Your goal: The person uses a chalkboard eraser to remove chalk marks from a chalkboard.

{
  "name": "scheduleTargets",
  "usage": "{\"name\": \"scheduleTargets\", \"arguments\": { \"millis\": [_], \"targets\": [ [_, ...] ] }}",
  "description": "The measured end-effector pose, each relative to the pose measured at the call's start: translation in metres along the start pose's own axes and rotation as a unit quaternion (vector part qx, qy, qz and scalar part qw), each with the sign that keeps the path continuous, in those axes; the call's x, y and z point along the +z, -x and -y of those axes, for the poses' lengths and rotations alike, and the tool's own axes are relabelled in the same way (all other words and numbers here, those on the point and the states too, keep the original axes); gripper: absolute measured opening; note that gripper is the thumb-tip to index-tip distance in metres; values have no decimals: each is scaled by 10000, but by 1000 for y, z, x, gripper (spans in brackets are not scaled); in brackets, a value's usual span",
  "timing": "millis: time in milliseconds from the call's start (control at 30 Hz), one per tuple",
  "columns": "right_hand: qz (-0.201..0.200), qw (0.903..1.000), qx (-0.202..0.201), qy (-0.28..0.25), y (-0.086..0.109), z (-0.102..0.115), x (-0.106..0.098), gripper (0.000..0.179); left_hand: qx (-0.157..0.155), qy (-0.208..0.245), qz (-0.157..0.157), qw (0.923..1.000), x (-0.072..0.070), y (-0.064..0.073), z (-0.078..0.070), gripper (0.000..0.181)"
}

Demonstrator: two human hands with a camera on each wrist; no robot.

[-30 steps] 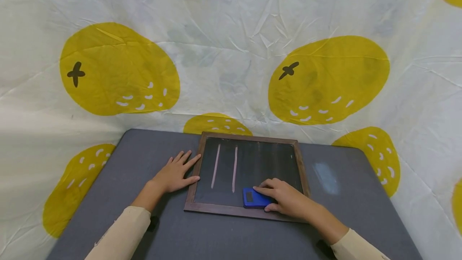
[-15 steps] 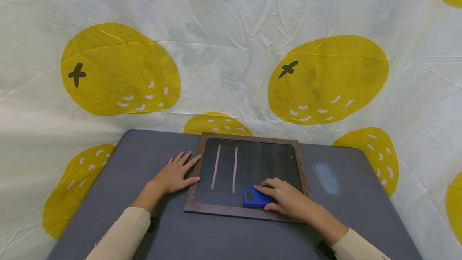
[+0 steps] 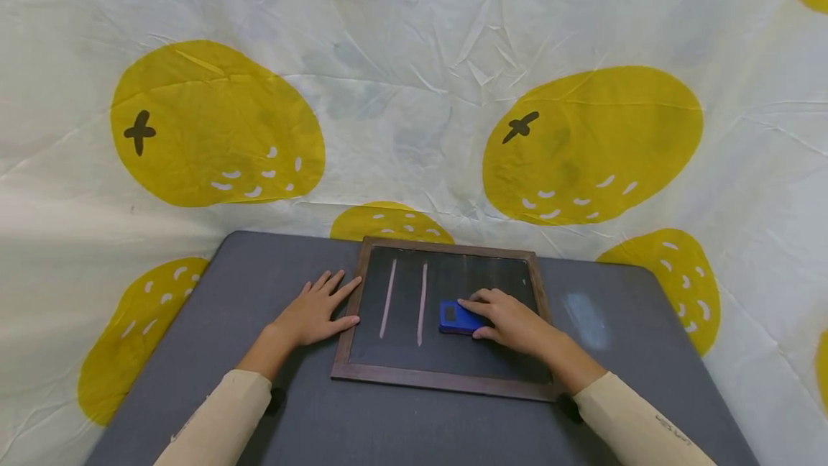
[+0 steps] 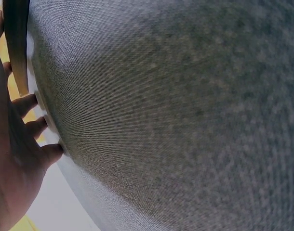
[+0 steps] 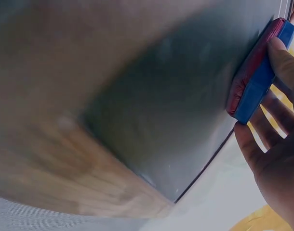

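Note:
A small chalkboard [image 3: 401, 351] with a brown wooden frame lies on the grey table. Two pink chalk lines [image 3: 422, 304] run down its left half. My right hand [image 3: 507, 318] grips a blue chalkboard eraser [image 3: 453, 317] against the middle of the board. In the right wrist view the eraser [image 5: 262, 82] shows a dark red pad facing the board, with thumb and fingers on its blue body. My left hand [image 3: 315, 311] has its fingers spread on the table, thumb and index fingertip at the frame's left edge. The left wrist view shows those fingers [image 4: 33, 127] extended beside the frame.
The grey table [image 3: 401, 430] reaches back to a white curtain [image 3: 401, 135] printed with yellow fruit shapes. A pale chalky smudge [image 3: 585, 318] marks the tabletop right of the board.
My right hand has moved the eraser from the board's bottom edge up toward its middle, away from me. The left hand stays in place.

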State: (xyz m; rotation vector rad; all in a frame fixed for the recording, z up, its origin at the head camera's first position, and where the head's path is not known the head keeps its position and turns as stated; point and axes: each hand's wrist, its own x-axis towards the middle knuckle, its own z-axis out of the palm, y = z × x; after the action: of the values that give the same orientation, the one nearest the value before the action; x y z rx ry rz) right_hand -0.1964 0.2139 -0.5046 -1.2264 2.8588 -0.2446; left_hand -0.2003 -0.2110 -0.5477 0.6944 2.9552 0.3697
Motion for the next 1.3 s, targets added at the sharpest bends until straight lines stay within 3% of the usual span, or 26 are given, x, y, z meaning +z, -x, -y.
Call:
{"name": "scheduleTargets", "arguments": {
  "millis": [467, 667, 967, 1300],
  "targets": [
    [54, 9971, 682, -334, -48, -50, -6, 63, -22, 28, 61, 10000, 0, 0, -1, 83],
    [9, 9958, 798, -460, -65, -64, -8, 61, -38, 25, 62, 10000, 1, -1, 0, 83],
    [-114, 9954, 683, -664, -75, -76, -4, 58, 13, -46, 30, 10000, 1, 0, -2, 83],
    [-129, 9946, 641, -809, -78, -74, -4, 58, 44, -127, -45, 9999, 5, 0, 2, 83]
  ]
}}
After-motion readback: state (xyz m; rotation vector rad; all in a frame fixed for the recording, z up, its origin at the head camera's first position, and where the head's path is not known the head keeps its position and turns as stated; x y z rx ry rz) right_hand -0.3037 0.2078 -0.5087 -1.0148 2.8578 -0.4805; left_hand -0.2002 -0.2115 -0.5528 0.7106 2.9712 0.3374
